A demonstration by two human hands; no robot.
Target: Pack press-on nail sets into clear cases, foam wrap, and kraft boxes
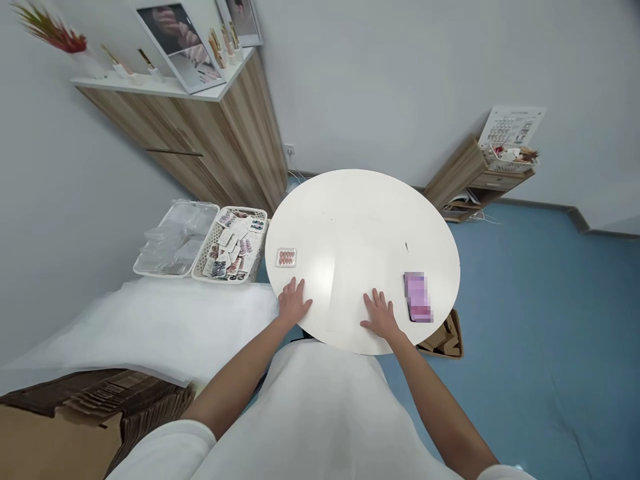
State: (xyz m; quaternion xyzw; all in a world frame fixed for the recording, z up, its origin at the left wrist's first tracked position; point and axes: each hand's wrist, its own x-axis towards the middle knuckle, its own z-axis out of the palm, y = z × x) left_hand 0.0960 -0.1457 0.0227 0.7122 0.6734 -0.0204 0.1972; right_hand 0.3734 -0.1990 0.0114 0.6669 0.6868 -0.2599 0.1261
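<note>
Cardboard (65, 440) of brown colour, folded and stacked, lies at the lower left. Beyond it, a white plastic tray (163, 274) carries clear plastic packaging (180, 233); just beside, a white perforated basket (206, 248) is full of small printed cards (233, 243). Next comes the round white counter (370, 227). Near its left edge lies a small clear rectangular pack (287, 258) with two rows of pink pieces. Close to this pack, the left hand (294, 305) rests palm down at the counter's edge, its grip unfolded, fingers spread. The right hand (381, 319) lies likewise near the front edge, its grip also relaxed, fingers apart. Just right of it is a rectangular phone (419, 297), its purple screen blurred.
</note>
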